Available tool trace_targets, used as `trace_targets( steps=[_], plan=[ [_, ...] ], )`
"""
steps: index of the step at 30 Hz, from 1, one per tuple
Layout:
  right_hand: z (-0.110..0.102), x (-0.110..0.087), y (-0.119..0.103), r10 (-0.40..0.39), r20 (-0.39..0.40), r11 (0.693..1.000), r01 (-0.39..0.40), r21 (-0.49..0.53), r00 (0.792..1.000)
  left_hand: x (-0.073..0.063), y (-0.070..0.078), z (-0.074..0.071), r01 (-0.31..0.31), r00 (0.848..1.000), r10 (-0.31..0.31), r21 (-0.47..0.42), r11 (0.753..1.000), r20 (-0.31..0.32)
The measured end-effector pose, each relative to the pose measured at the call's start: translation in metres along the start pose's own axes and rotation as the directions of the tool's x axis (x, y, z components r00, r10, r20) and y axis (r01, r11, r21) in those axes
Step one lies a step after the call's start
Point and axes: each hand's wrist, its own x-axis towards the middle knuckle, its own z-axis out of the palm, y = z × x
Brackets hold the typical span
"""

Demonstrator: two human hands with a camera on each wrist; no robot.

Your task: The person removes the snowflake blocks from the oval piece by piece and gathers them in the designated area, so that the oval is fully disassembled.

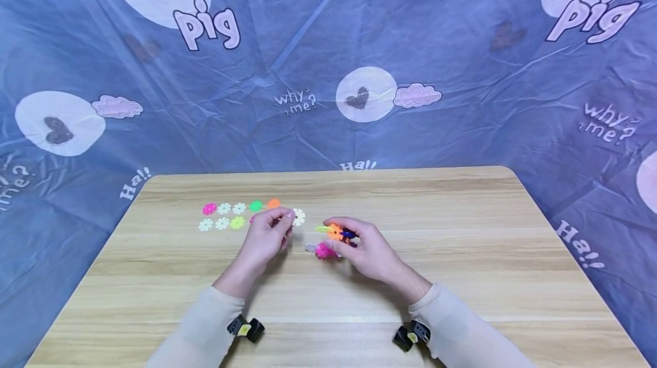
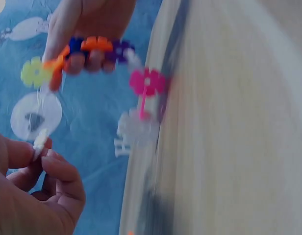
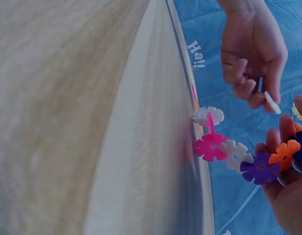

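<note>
My left hand point(image 1: 266, 237) pinches a white snowflake disc point(image 1: 299, 217) between thumb and fingertips, above the table. The same disc point(image 2: 40, 141) appears edge-on in the left wrist view. Across from it, my right hand point(image 1: 373, 251) grips a chain of interlocked snowflake discs point(image 3: 261, 167) by its upper part. Yellow, orange, dark blue, purple, white and pink pieces make up this chain, which curves down to a pink disc point(image 2: 147, 82) and white ones point(image 2: 136, 128) at its lower end. A yellow disc point(image 2: 35, 72) forms the other end. Fingers hide part of the middle.
Loose discs lie in two rows on the wooden table point(image 1: 436, 202), left of the hands: pink point(image 1: 209, 209), white point(image 1: 222, 223), green point(image 1: 255, 206), yellow point(image 1: 237, 222) and orange point(image 1: 274, 203). The left hand partly covers the near row. A blue printed curtain point(image 1: 308, 43) hangs behind.
</note>
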Motion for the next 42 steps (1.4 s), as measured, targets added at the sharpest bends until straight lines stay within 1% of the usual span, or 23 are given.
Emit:
trace_targets(
  steps=[3, 7, 12, 17, 23, 30, 35, 38, 42],
  plan=[
    [0.000, 0.000, 0.000, 0.006, 0.001, 1.000, -0.006, -0.006, 1.000, 0.009, -0.003, -0.008, -0.007, 1.000, 0.008, 0.050, 0.999, -0.021],
    [0.000, 0.000, 0.001, 0.001, 0.007, 1.000, -0.001, -0.010, 1.000, 0.017, -0.007, -0.016, -0.005, 0.999, 0.010, 0.121, 0.993, -0.046],
    [0.000, -0.001, 0.001, -0.001, 0.013, 1.000, 0.002, -0.007, 1.000, 0.021, -0.011, -0.021, -0.012, 0.998, 0.022, 0.163, 0.987, -0.059],
    [0.000, -0.001, 0.001, -0.011, 0.014, 1.000, 0.011, -0.007, 1.000, 0.026, -0.011, -0.024, -0.010, 0.998, 0.023, 0.218, 0.976, -0.056],
    [0.000, -0.001, 0.002, -0.012, 0.013, 1.000, 0.013, -0.012, 1.000, 0.033, -0.011, -0.027, 0.000, 0.999, 0.015, 0.301, 0.954, -0.049],
    [0.000, -0.002, 0.002, -0.006, 0.019, 1.000, 0.007, -0.021, 1.000, 0.047, -0.011, -0.030, -0.037, 0.996, 0.068, 0.404, 0.914, -0.063],
    [0.000, -0.002, 0.002, -0.008, 0.019, 1.000, 0.008, -0.018, 1.000, 0.059, -0.011, -0.032, -0.023, 0.995, 0.066, 0.461, 0.887, -0.077],
    [0.000, -0.002, 0.002, -0.012, 0.021, 1.000, 0.012, -0.015, 1.000, 0.064, -0.012, -0.032, -0.014, 0.994, 0.063, 0.474, 0.881, -0.088],
    [0.000, -0.002, 0.003, -0.011, 0.024, 1.000, 0.012, -0.014, 1.000, 0.068, -0.012, -0.029, 0.005, 0.993, 0.053, 0.478, 0.879, -0.109]
  ],
)
